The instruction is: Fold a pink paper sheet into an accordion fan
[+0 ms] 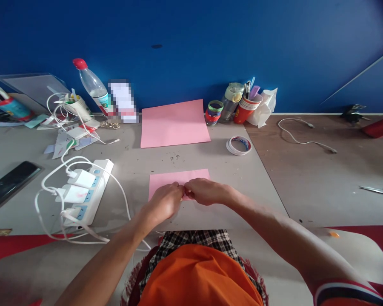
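Note:
A small sheet of pink paper lies on the grey desk in front of me. My left hand and my right hand meet over its near part, knuckles almost touching. Both are closed, fingers curled in and pinched at the paper; the fingertips themselves are partly hidden. Farther back, a larger pink sheet rests against the foot of the blue wall. To its right sits a roll of tape lying flat.
At left are a power strip with tangled white cables, a black phone and a leaning bottle. Along the wall at right stand a ribbon-wrapped jar and a red cup of pens. Scissors lie far right.

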`<control>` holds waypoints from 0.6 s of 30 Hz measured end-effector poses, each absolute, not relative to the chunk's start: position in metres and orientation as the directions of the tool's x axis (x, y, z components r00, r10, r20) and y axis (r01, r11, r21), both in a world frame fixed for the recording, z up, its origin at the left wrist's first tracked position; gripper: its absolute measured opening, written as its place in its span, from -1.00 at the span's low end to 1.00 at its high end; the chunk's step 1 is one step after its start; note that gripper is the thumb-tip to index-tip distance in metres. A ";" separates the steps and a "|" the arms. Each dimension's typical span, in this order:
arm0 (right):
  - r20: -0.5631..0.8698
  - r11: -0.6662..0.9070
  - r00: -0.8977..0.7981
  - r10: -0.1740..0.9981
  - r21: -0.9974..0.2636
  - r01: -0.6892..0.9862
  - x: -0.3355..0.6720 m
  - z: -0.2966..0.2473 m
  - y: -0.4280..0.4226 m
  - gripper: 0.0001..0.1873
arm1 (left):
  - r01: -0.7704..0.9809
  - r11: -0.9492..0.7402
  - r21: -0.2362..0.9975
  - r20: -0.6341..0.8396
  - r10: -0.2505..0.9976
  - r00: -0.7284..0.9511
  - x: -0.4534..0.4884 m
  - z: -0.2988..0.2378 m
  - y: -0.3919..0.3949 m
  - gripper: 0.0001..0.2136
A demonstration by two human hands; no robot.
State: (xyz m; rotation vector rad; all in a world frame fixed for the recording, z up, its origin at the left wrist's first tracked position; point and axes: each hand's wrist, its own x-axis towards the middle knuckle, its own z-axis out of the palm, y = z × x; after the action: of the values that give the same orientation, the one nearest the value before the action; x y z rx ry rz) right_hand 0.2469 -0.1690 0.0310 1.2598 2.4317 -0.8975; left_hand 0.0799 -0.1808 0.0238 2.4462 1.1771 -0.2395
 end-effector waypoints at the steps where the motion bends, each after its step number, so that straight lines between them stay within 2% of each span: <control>1: -0.482 0.425 -0.587 0.650 -0.410 0.807 0.248 0.030 -0.169 -0.86 | 0.778 -0.557 0.291 -0.330 0.705 0.628 0.080 0.025 -0.181 -0.87; 7: -0.447 0.403 -0.611 0.653 -0.477 0.781 0.252 0.027 -0.171 -0.86 | 0.801 -0.525 0.289 -0.348 0.722 0.598 0.080 0.024 -0.179 -0.83; 13: -0.536 0.370 -0.530 0.657 -0.383 0.846 0.245 0.033 -0.170 -0.82 | 0.811 -0.510 0.285 -0.370 0.722 0.584 0.081 0.021 -0.177 -0.85; 18: -0.573 0.351 -0.499 0.650 -0.356 0.866 0.237 0.042 -0.170 -0.80 | 0.806 -0.526 0.273 -0.391 0.705 0.592 0.083 0.022 -0.175 -0.86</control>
State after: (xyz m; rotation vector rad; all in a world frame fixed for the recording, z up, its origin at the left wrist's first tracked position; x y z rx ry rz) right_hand 0.2374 -0.1700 0.0416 1.3400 2.2872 -0.9109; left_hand 0.0832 -0.1750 0.0221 2.3986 1.2091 -0.3233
